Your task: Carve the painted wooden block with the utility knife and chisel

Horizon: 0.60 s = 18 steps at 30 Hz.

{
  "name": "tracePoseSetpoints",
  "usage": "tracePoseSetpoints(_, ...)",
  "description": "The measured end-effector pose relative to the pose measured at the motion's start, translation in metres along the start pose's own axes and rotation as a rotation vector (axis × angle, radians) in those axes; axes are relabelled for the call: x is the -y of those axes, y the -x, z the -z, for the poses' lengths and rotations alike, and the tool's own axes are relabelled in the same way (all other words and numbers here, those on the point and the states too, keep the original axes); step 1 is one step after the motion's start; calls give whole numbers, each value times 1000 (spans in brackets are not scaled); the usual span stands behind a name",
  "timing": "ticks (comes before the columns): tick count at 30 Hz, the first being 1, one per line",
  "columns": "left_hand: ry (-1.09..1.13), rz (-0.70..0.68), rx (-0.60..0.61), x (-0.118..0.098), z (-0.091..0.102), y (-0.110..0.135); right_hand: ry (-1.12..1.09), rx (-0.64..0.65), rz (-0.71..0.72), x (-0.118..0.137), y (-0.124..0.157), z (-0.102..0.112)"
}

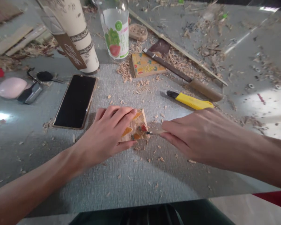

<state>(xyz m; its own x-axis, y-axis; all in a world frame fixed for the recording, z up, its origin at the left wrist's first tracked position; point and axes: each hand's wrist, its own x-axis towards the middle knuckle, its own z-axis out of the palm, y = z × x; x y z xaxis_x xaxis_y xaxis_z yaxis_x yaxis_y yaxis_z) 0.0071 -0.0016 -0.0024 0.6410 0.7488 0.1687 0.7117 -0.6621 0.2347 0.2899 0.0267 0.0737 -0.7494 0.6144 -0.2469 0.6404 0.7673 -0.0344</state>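
Note:
My left hand [107, 132] lies over a small painted wooden block [138, 128] on the grey mat [121, 175], fingers curled over its top and thumb against its near edge, pinning it flat. My right hand [196, 134] is closed round a thin carving tool [154, 132] whose metal tip touches the block's right edge. Orange, red and yellow paint shows on the uncovered part of the block. Wood chips lie scattered around both hands.
A black phone [75, 100] lies left of the block. Beyond are a yellow utility knife [190, 100], a wooden-handled blade [178, 73], a second painted block [146, 64], a bottle [115, 29], a paper cup [72, 31], keys [43, 76] and a pink oval [11, 87].

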Motion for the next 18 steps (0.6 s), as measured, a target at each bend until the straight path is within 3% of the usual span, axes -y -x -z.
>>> tracePoseSetpoints(8, -28, 8, 11, -2, 3, -2, -13, -97, -8, -7, -1, -11)
tracePoseSetpoints(18, -2, -11, -1, -2, 3, -3, 154, -96, 142, -7, -10, 5)
